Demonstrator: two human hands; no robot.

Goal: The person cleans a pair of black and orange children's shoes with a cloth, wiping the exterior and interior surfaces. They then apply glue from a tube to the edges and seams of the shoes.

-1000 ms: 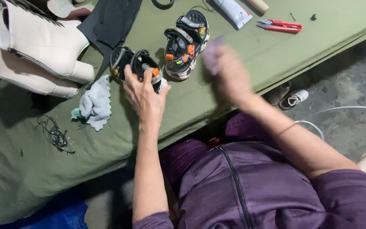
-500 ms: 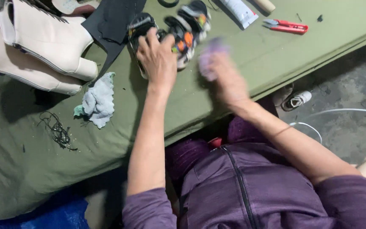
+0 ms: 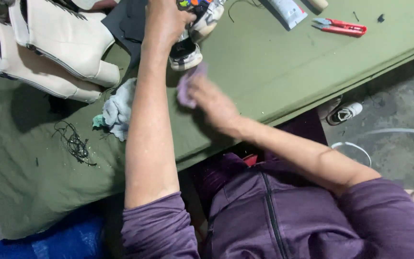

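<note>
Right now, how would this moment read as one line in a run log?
left hand: grips sneaker | right hand: holds purple cloth beside sneaker | nearby: red snips, white boots, green table

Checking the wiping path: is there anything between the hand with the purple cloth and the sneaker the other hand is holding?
Nothing visible. The right hand presses the purple cloth up against the sneaker, which the left hand grips from above.

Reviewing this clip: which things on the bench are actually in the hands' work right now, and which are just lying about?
In use:
left hand on the small sneaker
right hand holding a purple cloth

Lying about:
white boots
pale blue rag
red thread snips
tube
black thread tangle
</note>
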